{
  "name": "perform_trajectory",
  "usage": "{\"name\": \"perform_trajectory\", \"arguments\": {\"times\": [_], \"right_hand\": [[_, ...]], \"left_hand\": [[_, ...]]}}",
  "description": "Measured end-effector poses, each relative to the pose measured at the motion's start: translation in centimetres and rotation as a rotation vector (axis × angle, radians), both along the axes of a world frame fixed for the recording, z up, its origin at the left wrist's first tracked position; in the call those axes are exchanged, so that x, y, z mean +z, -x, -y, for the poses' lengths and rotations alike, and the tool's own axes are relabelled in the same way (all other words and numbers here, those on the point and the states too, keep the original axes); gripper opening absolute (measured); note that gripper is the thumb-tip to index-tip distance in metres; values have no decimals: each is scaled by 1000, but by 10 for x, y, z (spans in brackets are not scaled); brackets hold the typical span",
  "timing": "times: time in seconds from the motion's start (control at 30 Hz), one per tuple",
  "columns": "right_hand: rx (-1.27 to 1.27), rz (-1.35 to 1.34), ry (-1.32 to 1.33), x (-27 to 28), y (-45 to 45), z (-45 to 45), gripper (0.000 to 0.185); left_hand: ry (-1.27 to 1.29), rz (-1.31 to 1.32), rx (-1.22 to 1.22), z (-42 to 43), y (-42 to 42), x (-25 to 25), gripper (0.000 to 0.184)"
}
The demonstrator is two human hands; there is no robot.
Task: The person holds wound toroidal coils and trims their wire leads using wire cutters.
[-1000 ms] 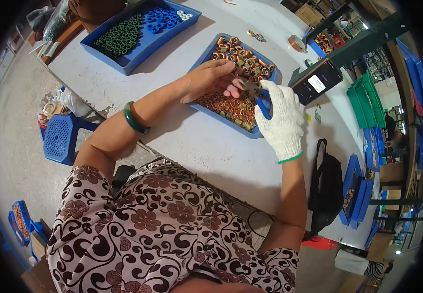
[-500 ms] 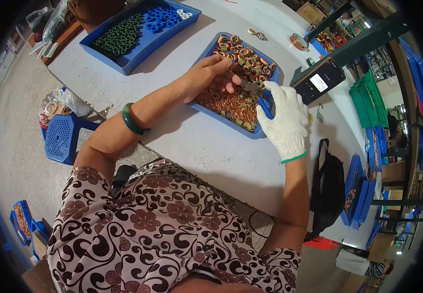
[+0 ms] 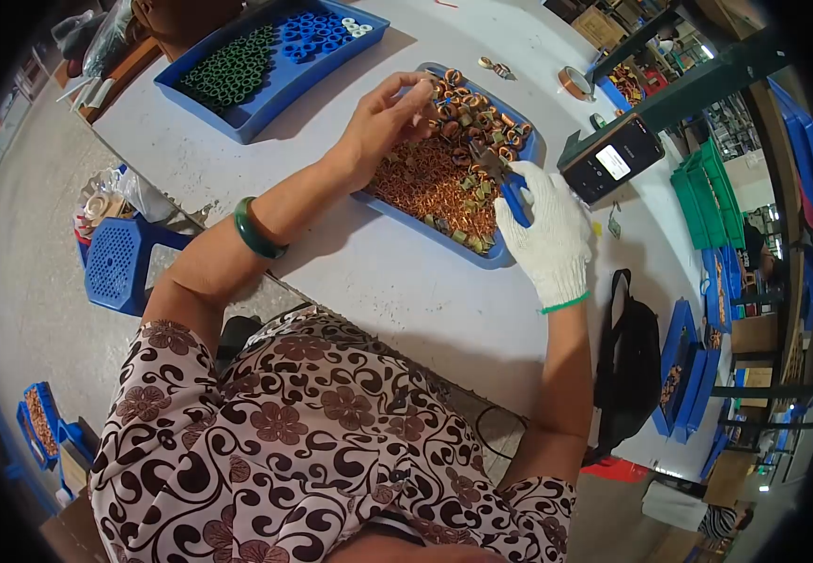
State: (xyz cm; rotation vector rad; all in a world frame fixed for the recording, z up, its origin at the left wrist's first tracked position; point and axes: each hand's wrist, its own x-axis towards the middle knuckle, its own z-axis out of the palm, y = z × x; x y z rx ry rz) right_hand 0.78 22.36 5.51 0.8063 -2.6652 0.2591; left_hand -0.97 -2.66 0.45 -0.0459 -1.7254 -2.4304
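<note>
My bare left hand [image 3: 390, 122] is over the far left part of a blue tray [image 3: 406, 215]. Its fingers are curled together by the small copper-wound ring coils [image 3: 467, 110], and whatever they grip is hidden. In a white knitted glove, my right hand [image 3: 549, 225] is closed around blue-handled cutting pliers [image 3: 515, 199]. The metal jaws of the pliers point left and away, above the tray's contents. Loose copper wire clippings [image 3: 416, 183] cover the near left part of the tray, with small greenish-yellow pieces [image 3: 472, 208] along its right side.
Another blue tray [image 3: 245, 131] at the back left holds green, blue and white rings. To the right, a phone [image 3: 611, 159] leans against a green metal frame. A tape roll [image 3: 574, 83] lies behind it. A black bag [image 3: 627, 352] and green crates [image 3: 710, 192] stand farther right.
My left hand has moved away from the pliers, up and left toward the tray's far edge. My right hand stays nearly in place, still gripping the pliers.
</note>
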Motion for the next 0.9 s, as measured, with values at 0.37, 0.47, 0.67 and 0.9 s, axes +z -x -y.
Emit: {"name": "perform_trajectory", "arguments": {"times": [0.37,0.47,0.67,0.9], "right_hand": [[10,-38,-32,2,0,0,55],[44,-91,39,2,0,2,56],[12,-80,-14,2,-3,4,55],[3,-127,-32,12,-6,5,50]], "left_hand": [[22,47,-232,0,-1,-7,35],[1,98,-355,-5,-5,-1,32],[-67,103,-459,-5,-7,1,33],[-71,69,-294,0,0,-9,30]]}}
